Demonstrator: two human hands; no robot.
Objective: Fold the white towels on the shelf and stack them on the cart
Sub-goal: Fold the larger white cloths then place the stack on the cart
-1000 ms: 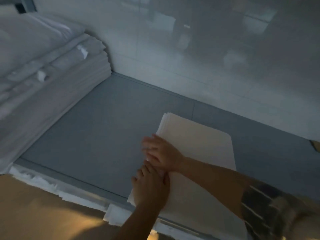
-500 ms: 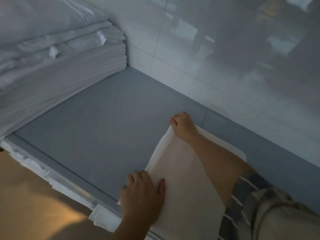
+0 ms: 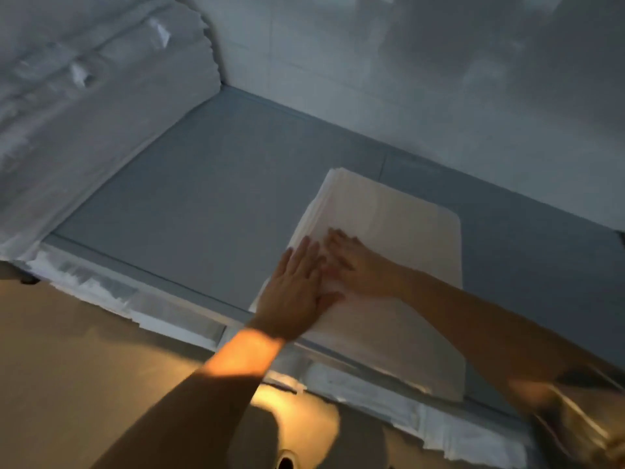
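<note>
Two flat, straight-fingered hands, my left hand and right hand, press the folded towel at four o'clock on the shelf, gripping nothing.

Left hand and right hand lie flat, fingers straight, side by side.

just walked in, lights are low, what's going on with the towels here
A person is pressing both hands flat on a folded white towel lying on the grey surface. The left hand sits near its left edge and the right hand beside it, fingers straight. A tall stack of folded towels stands at the far left against the wall.
</note>
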